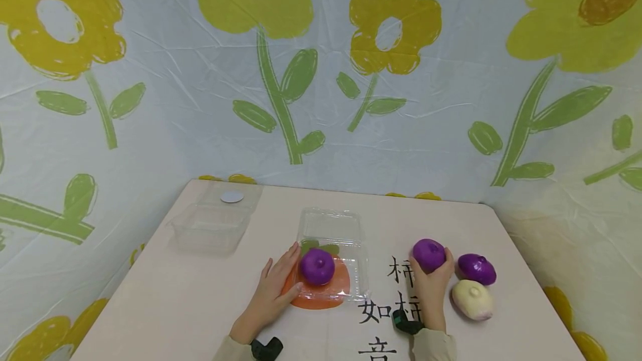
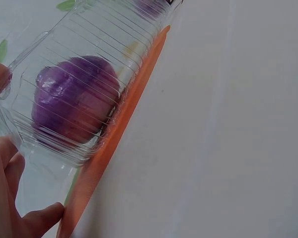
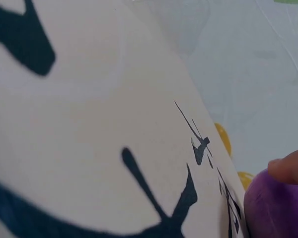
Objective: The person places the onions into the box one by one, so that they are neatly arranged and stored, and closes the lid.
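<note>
A clear plastic clamshell box point(image 1: 331, 222) stands with its lid up near the middle of the table, and a purple onion point(image 1: 317, 266) sits inside it. My left hand point(image 1: 273, 291) touches the left side of that box with its fingers extended. The left wrist view shows the onion point(image 2: 74, 99) through the ribbed wall, and fingers point(image 2: 42, 218) by the box's edge. To the right, my right hand point(image 1: 433, 286) grips another purple onion point(image 1: 428, 254) between thumb and fingers. In the right wrist view only part of this onion point(image 3: 270, 210) shows, under one finger.
Right of my right hand lie a third purple onion point(image 1: 477, 269) and a cream-coloured onion point(image 1: 472, 300). A second clear box point(image 1: 208, 230) with its lid up stands at the back left. Flower-printed cloth point(image 1: 321, 99) hangs behind the pale table point(image 1: 165, 294).
</note>
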Demonstrator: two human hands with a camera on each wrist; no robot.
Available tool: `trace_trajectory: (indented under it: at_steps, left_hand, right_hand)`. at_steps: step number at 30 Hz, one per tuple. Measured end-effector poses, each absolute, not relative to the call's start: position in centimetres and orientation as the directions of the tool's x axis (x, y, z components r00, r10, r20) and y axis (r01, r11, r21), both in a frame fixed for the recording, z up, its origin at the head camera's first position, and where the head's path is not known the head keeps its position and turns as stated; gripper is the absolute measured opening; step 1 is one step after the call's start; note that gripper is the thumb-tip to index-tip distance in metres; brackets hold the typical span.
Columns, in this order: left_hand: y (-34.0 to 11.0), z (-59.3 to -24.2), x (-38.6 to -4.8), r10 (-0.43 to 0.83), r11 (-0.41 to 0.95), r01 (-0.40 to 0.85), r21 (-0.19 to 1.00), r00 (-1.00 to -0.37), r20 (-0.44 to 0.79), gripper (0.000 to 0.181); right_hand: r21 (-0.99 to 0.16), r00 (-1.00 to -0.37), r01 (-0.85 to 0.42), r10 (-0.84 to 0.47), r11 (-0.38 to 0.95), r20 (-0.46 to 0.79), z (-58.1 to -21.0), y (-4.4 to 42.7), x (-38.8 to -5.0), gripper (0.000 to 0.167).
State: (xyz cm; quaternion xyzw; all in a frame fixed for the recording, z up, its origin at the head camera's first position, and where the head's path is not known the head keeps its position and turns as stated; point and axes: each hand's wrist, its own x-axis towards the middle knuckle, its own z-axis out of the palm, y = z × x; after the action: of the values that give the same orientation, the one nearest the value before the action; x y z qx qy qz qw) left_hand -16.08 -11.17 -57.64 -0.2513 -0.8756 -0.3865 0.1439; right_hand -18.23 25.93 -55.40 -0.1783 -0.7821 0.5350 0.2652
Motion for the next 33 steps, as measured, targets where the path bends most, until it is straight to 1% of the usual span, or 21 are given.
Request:
trace_trajectory:
  at_steps: [5,18,29,33]
  left_hand:
    - [-11.2,-57.5,-16.0,0.324,0.579,0.559,0.594,-0.826,0.461,0.071]
    - [-11.2,-57.7,-16.0,0.321,0.576,0.563,0.593,-0.823,0.469,0.072]
    - [-11.2,-57.6,-16.1,0.331,0.576,0.555,0.601,-0.83,0.449,0.07]
    - [-11.1,-57.6,-16.0,0.332,0.571,0.557,0.604,-0.829,0.451,0.07]
  right_hand:
    - [-0.946,-0.76,0.002,0.615,0.323,0.208,-55.6,26.0,-18.2,0.089]
    - [-0.957,-0.738,0.0,0.646,0.289,0.195,-55.7,26.1,-18.1,0.086]
    - [-0.981,-0.757,-0.043,0.635,0.189,0.156,-54.9,26.0,-17.8,0.086]
    - [-0.986,-0.784,-0.084,0.601,0.142,0.154,-54.6,25.8,-17.9,0.084]
